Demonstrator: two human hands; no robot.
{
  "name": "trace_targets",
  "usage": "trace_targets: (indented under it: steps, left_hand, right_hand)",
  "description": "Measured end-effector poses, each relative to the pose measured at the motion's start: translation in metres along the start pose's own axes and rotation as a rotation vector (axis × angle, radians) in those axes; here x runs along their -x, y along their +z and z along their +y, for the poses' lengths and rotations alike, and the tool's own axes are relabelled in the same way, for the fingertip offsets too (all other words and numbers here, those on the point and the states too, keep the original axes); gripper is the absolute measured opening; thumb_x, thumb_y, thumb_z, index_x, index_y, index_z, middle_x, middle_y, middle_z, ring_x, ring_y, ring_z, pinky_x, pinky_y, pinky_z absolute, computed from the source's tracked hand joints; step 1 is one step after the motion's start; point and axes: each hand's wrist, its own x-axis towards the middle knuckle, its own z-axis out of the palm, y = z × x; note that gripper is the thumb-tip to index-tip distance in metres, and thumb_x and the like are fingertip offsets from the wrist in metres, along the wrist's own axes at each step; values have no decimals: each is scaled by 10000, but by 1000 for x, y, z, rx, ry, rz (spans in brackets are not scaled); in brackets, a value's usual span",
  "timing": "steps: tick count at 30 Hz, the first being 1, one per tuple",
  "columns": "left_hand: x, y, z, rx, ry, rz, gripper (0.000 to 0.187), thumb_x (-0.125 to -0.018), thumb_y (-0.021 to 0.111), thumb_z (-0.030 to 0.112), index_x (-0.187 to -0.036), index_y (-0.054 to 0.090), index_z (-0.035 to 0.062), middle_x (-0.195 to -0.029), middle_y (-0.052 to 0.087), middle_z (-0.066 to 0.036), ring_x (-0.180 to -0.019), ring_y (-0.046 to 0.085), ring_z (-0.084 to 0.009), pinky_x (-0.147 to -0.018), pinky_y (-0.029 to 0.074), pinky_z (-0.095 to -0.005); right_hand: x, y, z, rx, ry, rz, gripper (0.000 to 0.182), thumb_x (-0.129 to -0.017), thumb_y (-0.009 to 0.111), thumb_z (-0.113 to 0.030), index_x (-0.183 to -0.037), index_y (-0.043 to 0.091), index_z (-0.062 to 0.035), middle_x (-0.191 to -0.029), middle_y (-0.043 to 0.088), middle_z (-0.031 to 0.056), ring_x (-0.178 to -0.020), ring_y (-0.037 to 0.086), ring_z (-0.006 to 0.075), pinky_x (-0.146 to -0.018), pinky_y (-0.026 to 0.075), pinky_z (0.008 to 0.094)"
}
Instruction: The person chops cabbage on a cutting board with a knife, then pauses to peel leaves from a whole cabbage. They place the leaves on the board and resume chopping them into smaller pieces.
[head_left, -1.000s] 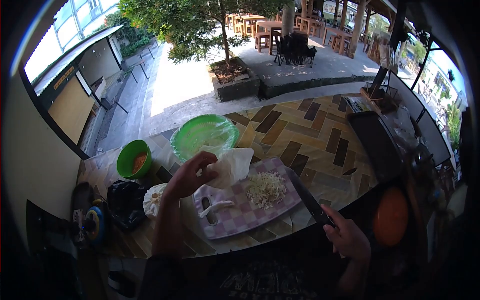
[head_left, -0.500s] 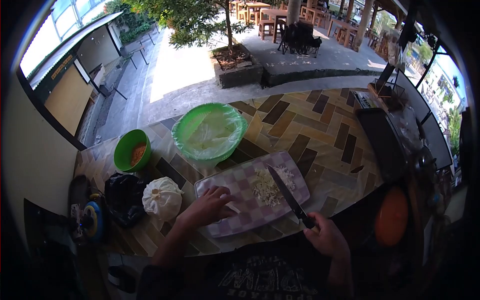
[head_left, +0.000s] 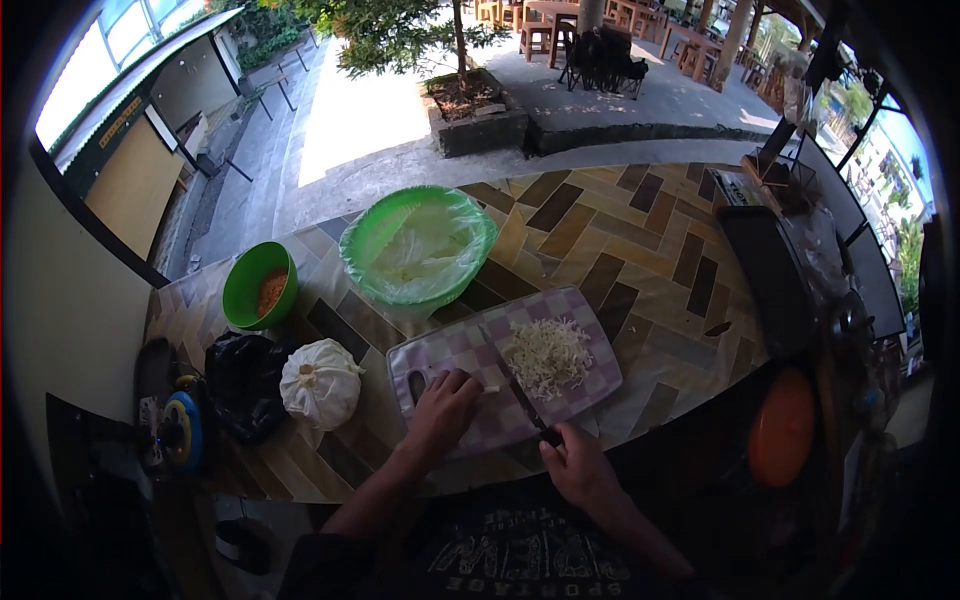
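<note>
A pink-and-white checkered cutting board (head_left: 465,430) lies on the tiled counter. My left hand (head_left: 447,405) rests on its left half, fingers curled and pressed together over a pale vegetable piece (head_left: 490,389); only a small end of it shows beyond the fingertips. My right hand (head_left: 582,468) grips the dark handle of a kitchen knife (head_left: 513,385). The blade points up and left across the board, just right of the pale piece. A heap of finely shredded whitish vegetable (head_left: 552,358) sits on the board to the right of the blade.
Beyond the board stands a green basin (head_left: 372,245) lined with clear plastic. Farther left are a green bowl (head_left: 240,290) with orange-brown contents, a black plastic bag (head_left: 243,385) and a tied white bag (head_left: 322,385). A dark tray (head_left: 762,280) and orange object (head_left: 783,428) are right.
The knife has swung left, from over the shredded heap to beside my left hand. My right hand moved left with it. My left hand shifted slightly right along the board.
</note>
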Motion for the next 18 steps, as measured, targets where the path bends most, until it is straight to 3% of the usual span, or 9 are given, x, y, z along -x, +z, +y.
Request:
trace_targets:
  steps: [5,11,15,18]
  left_hand:
    - [3,0,12,47,56,11,148,-878,720,68,-1003,645,43,-1066,623,-128,-984,615,-345,-872,513,-432]
    - [-1,-8,18,-6,110,-124,163,-864,708,49,-1014,645,38,-1104,619,-132,-1040,610,-322,-903,515,-432]
    - [13,-3,29,12,96,-126,392,-819,695,26,-1207,636,21,-1167,611,-130,-1097,597,-317,-961,501,-430]
    - [20,-7,28,13,88,-73,532,-783,689,-39,-1309,625,8,-1183,618,-135,-1099,606,-317,-950,512,-417]
  right_hand:
    - [-3,7,4,7,-33,54,385,-1036,573,-269,-1250,534,48,-832,689,269,-854,684,473,-741,519,538]
    - [-1,1,8,-6,-16,30,382,-1035,575,-266,-1255,524,43,-839,687,271,-852,674,490,-738,511,548]
    - [5,5,13,-10,-95,103,377,-1033,580,-261,-1260,521,35,-834,681,271,-841,668,496,-729,507,548]
    - [10,3,10,-36,12,72,370,-1032,584,-257,-1264,523,26,-846,677,273,-840,668,488,-723,507,541]
